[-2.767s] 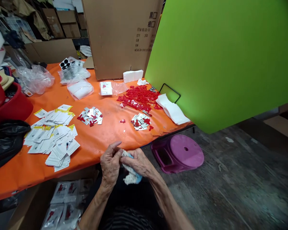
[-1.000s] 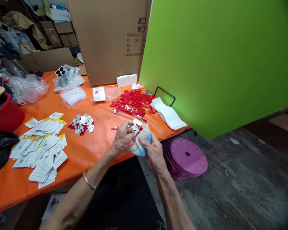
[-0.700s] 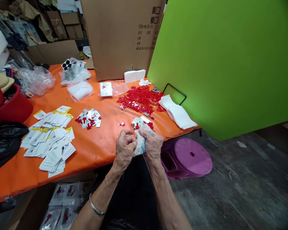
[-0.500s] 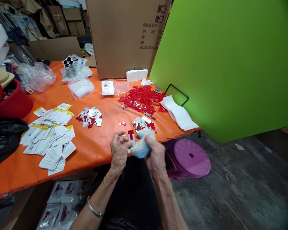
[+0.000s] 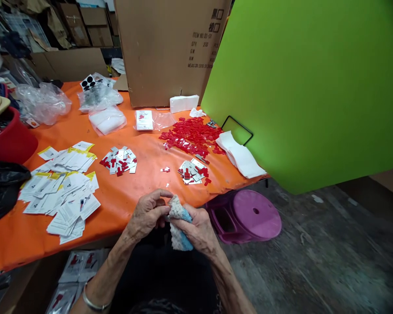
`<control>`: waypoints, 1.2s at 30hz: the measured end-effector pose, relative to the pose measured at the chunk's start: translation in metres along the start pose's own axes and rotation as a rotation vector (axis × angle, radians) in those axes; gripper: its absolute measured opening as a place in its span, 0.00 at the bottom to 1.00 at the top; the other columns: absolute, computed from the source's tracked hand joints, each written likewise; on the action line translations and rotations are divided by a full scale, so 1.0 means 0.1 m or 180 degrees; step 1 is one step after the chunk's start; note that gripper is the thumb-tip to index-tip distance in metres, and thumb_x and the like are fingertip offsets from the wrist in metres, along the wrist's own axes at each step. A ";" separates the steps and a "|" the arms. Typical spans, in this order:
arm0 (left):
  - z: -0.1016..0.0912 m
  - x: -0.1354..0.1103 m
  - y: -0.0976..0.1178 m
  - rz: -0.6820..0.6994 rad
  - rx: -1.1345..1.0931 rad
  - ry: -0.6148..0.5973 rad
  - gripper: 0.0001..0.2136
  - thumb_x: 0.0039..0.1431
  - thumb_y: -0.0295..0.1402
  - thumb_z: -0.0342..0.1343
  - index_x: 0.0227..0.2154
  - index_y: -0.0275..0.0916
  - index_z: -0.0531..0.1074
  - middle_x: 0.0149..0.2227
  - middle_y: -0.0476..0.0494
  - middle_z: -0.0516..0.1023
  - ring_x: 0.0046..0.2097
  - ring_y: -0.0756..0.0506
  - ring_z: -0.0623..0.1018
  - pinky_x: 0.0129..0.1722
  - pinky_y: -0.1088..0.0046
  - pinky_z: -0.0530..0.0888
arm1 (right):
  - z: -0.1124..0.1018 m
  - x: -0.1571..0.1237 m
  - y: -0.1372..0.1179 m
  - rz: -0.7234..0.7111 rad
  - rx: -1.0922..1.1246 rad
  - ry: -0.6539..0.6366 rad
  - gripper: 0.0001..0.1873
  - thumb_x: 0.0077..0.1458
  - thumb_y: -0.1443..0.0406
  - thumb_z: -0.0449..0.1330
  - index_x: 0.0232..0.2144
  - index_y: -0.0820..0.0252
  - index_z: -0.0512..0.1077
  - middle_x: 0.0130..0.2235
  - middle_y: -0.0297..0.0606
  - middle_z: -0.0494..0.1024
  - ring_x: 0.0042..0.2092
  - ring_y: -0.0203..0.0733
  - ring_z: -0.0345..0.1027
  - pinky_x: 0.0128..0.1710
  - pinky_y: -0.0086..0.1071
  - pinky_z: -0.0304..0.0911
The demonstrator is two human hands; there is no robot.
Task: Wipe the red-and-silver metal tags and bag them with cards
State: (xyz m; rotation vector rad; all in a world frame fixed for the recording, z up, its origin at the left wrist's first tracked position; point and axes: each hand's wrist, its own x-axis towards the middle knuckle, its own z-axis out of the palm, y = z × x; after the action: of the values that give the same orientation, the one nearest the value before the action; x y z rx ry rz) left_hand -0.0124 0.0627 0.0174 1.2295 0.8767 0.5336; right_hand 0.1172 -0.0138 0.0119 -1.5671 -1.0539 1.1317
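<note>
Left hand curled, gripping top of blue-and-white terry cloth; right hand clasping its lower part, cloth held just off near edge of orange surface. Silver-and-red tabs near front edge, ahead; red plastic pieces heaped toward back edge; printed cards toward left; purple stool on floor beyond right edge.
</note>
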 end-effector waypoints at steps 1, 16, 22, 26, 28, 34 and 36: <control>-0.02 0.00 0.01 0.0080 -0.0078 0.0035 0.14 0.43 0.32 0.57 0.37 0.36 0.70 0.17 0.54 0.70 0.14 0.53 0.68 0.11 0.81 0.61 | 0.00 0.00 -0.01 0.0060 0.0079 0.0030 0.09 0.42 0.62 0.60 0.19 0.61 0.68 0.19 0.28 0.62 0.23 0.31 0.54 0.23 0.26 0.52; -0.60 1.17 0.29 0.1273 0.3380 0.1967 0.07 0.48 0.28 0.54 0.32 0.36 0.70 0.46 0.33 0.71 0.52 0.34 0.66 0.50 0.52 0.62 | -0.20 -0.12 0.64 0.1244 0.1519 0.0756 0.12 0.33 0.62 0.66 0.23 0.63 0.70 0.18 0.31 0.69 0.20 0.37 0.62 0.20 0.30 0.58; 0.26 1.76 0.07 0.1230 0.3515 -0.0045 0.14 0.49 0.33 0.55 0.40 0.38 0.69 0.44 0.40 0.71 0.48 0.41 0.68 0.47 0.64 0.65 | -0.30 -0.01 0.61 0.0935 0.0996 0.0944 0.10 0.33 0.63 0.65 0.20 0.63 0.71 0.17 0.28 0.64 0.21 0.31 0.56 0.21 0.26 0.54; 0.34 2.03 0.05 0.1064 0.3538 -0.0374 0.13 0.41 0.32 0.60 0.33 0.39 0.70 0.38 0.43 0.71 0.43 0.41 0.69 0.43 0.65 0.66 | -0.33 -0.10 0.69 0.1104 0.1133 0.0935 0.10 0.34 0.62 0.65 0.19 0.62 0.69 0.17 0.27 0.63 0.21 0.31 0.55 0.20 0.26 0.53; 0.33 2.10 0.06 0.0963 0.3483 -0.0427 0.14 0.36 0.30 0.61 0.31 0.39 0.70 0.34 0.44 0.71 0.40 0.41 0.70 0.40 0.66 0.66 | -0.32 -0.15 0.75 0.1131 0.1209 0.1013 0.10 0.34 0.62 0.64 0.18 0.62 0.68 0.16 0.26 0.62 0.20 0.30 0.54 0.19 0.26 0.52; 0.37 2.14 0.13 0.1038 0.2878 -0.0300 0.12 0.32 0.24 0.60 0.25 0.38 0.71 0.28 0.48 0.71 0.36 0.45 0.69 0.35 0.70 0.65 | -0.39 -0.18 0.76 0.0888 0.1255 0.1163 0.15 0.33 0.59 0.67 0.21 0.63 0.71 0.17 0.28 0.65 0.20 0.32 0.58 0.19 0.27 0.56; 0.36 2.11 0.19 0.1067 0.2538 -0.0164 0.08 0.34 0.23 0.57 0.24 0.37 0.71 0.25 0.49 0.71 0.33 0.47 0.69 0.32 0.71 0.65 | -0.50 -0.15 0.69 0.0707 0.1338 0.1195 0.19 0.34 0.56 0.67 0.27 0.64 0.73 0.21 0.32 0.70 0.23 0.37 0.63 0.22 0.30 0.60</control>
State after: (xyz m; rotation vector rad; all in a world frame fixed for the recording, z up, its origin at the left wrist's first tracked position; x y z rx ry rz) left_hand 0.1407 0.2085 -0.0213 2.1324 0.8697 0.4184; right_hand 0.1709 -0.0526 -0.0438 -1.4962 -0.3708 1.0652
